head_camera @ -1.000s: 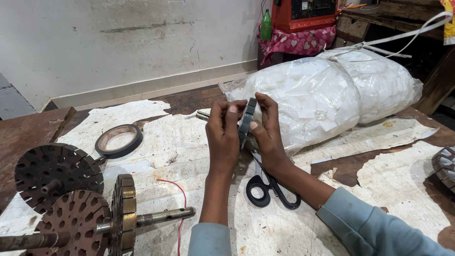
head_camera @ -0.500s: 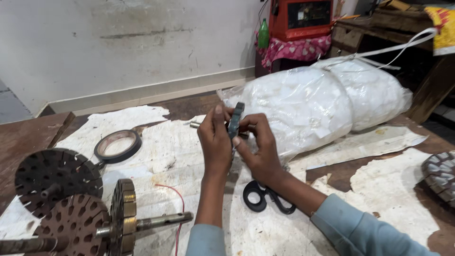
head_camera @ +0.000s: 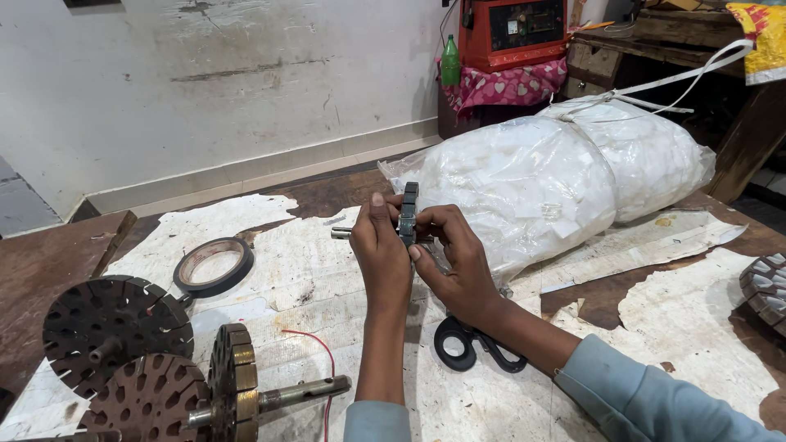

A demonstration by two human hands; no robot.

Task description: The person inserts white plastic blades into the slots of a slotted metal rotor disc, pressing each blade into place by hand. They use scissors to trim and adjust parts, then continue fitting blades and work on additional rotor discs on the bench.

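My left hand (head_camera: 383, 250) and my right hand (head_camera: 455, 260) both grip a dark slotted metal disc (head_camera: 408, 211), held on edge above the table. A short metal shaft (head_camera: 341, 232) sticks out of it to the left, past my left fingers. Black-handled scissors (head_camera: 467, 346) lie on the table under my right wrist. A large white plastic-wrapped bundle (head_camera: 565, 172) lies just behind my hands.
At the lower left stand slotted rotor discs (head_camera: 110, 323) and a rotor on a shaft (head_camera: 246, 393). A tape roll (head_camera: 214, 265) and a red wire (head_camera: 323, 368) lie on torn white paper. A red machine (head_camera: 512, 33) and green bottle (head_camera: 451, 61) stand at the back.
My hands have turned the disc from tilted to upright on edge and shifted a little with it. The view has moved slightly; the scissors stay where they were.
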